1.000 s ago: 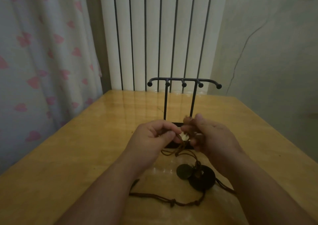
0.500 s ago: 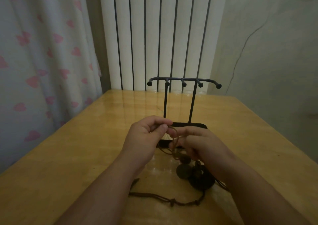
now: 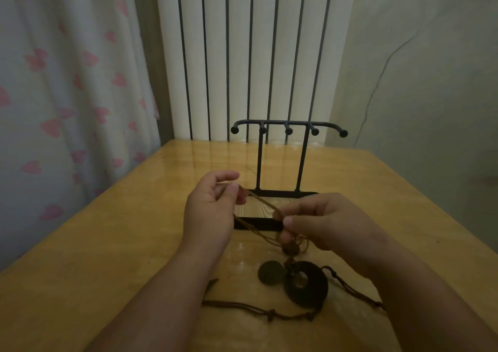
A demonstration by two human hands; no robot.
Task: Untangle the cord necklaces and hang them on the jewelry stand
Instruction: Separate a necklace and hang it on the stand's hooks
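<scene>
your left hand (image 3: 213,211) pinches thin tan cord (image 3: 262,203) between thumb and forefinger | your right hand (image 3: 330,222) pinches same cord lower down, cord stretched between both | dark ring pendant (image 3: 307,285), small dark disc pendant (image 3: 270,272), knotted dark brown cord (image 3: 270,313) lie on yellow wooden table (image 3: 107,244) under right hand | black metal T-bar jewelry stand (image 3: 285,122) upright just behind hands

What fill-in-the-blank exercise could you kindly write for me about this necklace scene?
1. The jewelry stand carries ___ knob-tipped hooks, all bare.
2. The left hand and right hand pinch a tan cord stretched ___ them.
3. The dark ring pendant lies flat on the wooden ___.

Missing words: five; between; table.
</scene>
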